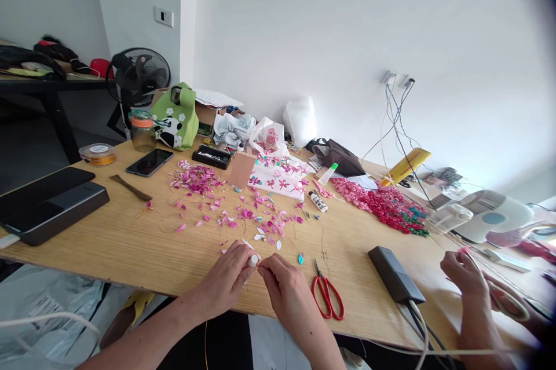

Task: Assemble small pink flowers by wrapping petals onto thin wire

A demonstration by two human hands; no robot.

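My left hand point(228, 274) is closed around a small white-capped tube point(253, 260) near the table's front edge. Close beside its cap, the thumb and forefinger of my right hand point(284, 283) are pinched together; what lies between them is too small to make out. Just beyond my hands are pink fabric petals point(278, 222), white leaf shapes point(259, 237) and a teal leaf point(300, 259). Red-handled scissors point(326, 295) lie right of my right hand. A thin yellow thread point(206, 347) hangs below my left forearm.
A black power bank point(396, 274) with cables sits at right, near a co-worker's hands point(467, 274) and scissors. Red and pink bundles point(382, 205), a glue tube point(318, 201) and a white printed cloth point(278, 182) lie farther back. A phone point(150, 162) and jar point(143, 134) are at left.
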